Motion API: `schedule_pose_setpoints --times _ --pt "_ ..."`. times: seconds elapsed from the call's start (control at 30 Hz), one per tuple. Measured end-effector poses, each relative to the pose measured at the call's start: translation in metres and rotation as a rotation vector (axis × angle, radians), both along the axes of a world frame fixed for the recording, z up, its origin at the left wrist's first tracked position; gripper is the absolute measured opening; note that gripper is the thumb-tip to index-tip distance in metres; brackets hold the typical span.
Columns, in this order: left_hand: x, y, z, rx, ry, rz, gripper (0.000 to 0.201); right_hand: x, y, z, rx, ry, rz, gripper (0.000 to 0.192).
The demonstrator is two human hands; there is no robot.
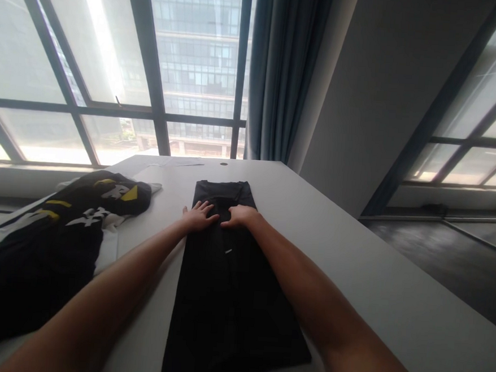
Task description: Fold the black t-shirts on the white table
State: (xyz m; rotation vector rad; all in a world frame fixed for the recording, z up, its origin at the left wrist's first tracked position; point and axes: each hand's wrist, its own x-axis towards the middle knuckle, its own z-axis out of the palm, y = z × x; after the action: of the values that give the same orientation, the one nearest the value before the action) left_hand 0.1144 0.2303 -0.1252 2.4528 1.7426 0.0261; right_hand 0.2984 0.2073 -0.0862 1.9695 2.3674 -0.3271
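A black shirt (231,304), folded into a long narrow strip, lies lengthwise on the white table. A small white mark shows near its middle. My left hand (199,216) rests on the left side of the shirt's far part, fingers spread and palm down. Opposite it, my right hand (243,216) is on the right side, its fingers curled and its thumb toward the middle, closed on the cloth near the dark neckline. The right fingertips are partly hidden.
Left of the shirt lies a rumpled heap of black clothing (70,236) with yellow and white prints. The white table (313,230) reaches toward the windows, with a small round hole (223,164) near its far edge. A blue-grey curtain (276,74) hangs behind.
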Motion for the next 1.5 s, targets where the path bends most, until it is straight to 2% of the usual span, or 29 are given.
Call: schedule_pose_setpoints --times 0.07,0.17,0.27,0.33,0.43,0.53,0.6,0.73,0.93,1.17,1.27,1.37,1.5 --pt "-0.004 0.015 -0.001 0.012 -0.013 0.010 0.074 0.001 0.004 -0.004 -0.067 0.049 0.028 0.094" --pt "-0.012 0.033 -0.002 0.060 -0.047 -0.009 0.071 0.009 0.006 -0.010 -0.073 0.126 0.081 0.095" --pt "-0.016 0.037 0.000 0.284 -0.112 0.059 0.058 0.018 0.003 -0.016 -0.049 0.157 0.084 0.090" --pt "-0.016 0.030 0.003 0.424 -0.139 0.135 0.051 0.023 0.002 -0.022 -0.018 0.168 0.070 0.082" --pt "-0.019 0.007 0.005 0.413 -0.144 0.116 0.046 0.027 0.002 -0.031 0.059 0.196 0.062 0.073" --pt "-0.033 -0.023 0.003 0.316 -0.177 -0.055 0.041 0.032 -0.001 -0.037 0.139 0.235 0.061 0.072" --pt "-0.047 -0.045 0.001 0.254 -0.194 -0.160 0.045 0.037 -0.010 -0.038 0.158 0.234 0.065 0.074" --pt "-0.068 -0.088 0.000 0.192 -0.192 -0.240 0.058 0.046 -0.051 -0.035 0.101 0.183 0.100 0.081" --pt "-0.073 -0.139 0.003 0.098 -0.169 -0.359 0.063 0.055 -0.118 -0.034 0.109 0.108 0.133 0.077" --pt "-0.093 -0.176 0.003 0.073 -0.188 -0.327 0.059 0.085 -0.153 -0.041 0.214 0.105 0.116 0.061" --pt "-0.091 -0.197 0.012 0.114 -0.194 -0.376 0.052 0.093 -0.161 -0.035 0.204 0.127 0.122 0.059" --pt "-0.080 -0.218 0.022 0.106 -0.251 -0.503 0.050 0.094 -0.167 -0.023 0.205 0.187 0.200 0.053" --pt "-0.066 -0.231 0.027 0.091 -0.270 -0.626 0.053 0.092 -0.173 -0.011 0.149 0.246 0.270 0.054"
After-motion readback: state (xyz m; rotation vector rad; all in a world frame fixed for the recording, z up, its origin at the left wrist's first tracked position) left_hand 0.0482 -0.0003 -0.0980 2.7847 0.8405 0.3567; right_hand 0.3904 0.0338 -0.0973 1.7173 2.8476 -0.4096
